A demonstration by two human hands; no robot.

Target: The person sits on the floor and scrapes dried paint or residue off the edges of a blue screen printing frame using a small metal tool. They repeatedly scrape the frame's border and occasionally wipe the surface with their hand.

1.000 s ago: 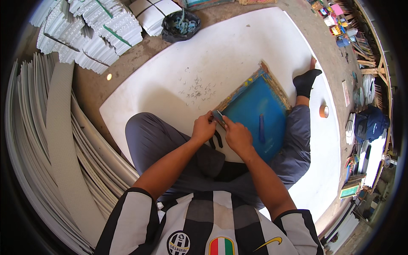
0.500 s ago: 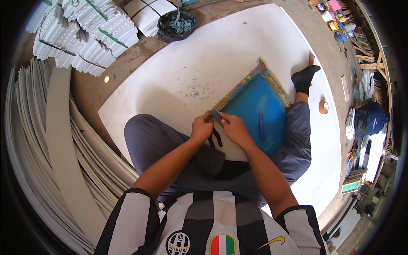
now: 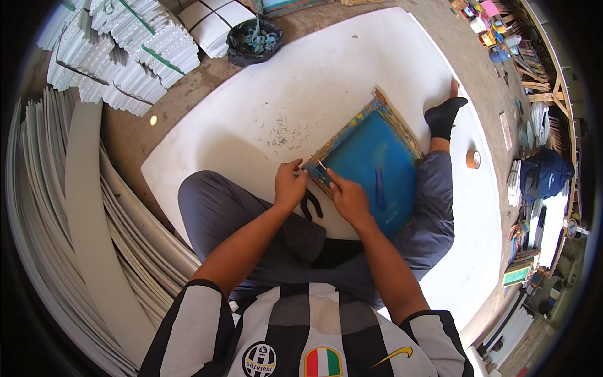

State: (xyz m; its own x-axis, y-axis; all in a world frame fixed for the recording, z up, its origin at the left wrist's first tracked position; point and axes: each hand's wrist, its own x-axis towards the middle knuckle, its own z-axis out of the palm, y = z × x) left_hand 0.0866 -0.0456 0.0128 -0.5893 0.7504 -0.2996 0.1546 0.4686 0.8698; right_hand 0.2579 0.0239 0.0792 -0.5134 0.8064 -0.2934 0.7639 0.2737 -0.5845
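A screen-like frame (image 3: 344,133) with worn wooden edges and a blue surface lies tilted across my right leg and the white sheet. My right hand (image 3: 349,200) is closed on a small dark flat tool (image 3: 322,172) with a pale edge, held over the frame's near-left corner. At that same corner, my left hand (image 3: 291,187) has its fingers curled together; what they pinch, if anything, is too small to make out. Black curved handles (image 3: 311,205), seemingly of pliers, lie just below the corner, partly hidden. A long dark blue strip (image 3: 380,187) rests on the blue surface.
Small curved dark scraps (image 3: 282,133) lie scattered on the white sheet (image 3: 339,56). A tape roll (image 3: 473,159) sits right of my leg. Beyond the sheet are a black bag (image 3: 254,43) of bluish scraps and strapped white stacks (image 3: 125,50). Long bent sheets (image 3: 85,207) stand at left.
My hands have drawn apart slightly; the left fingers have come off the small tool, which stays in my right hand. The whole view has shifted a little.
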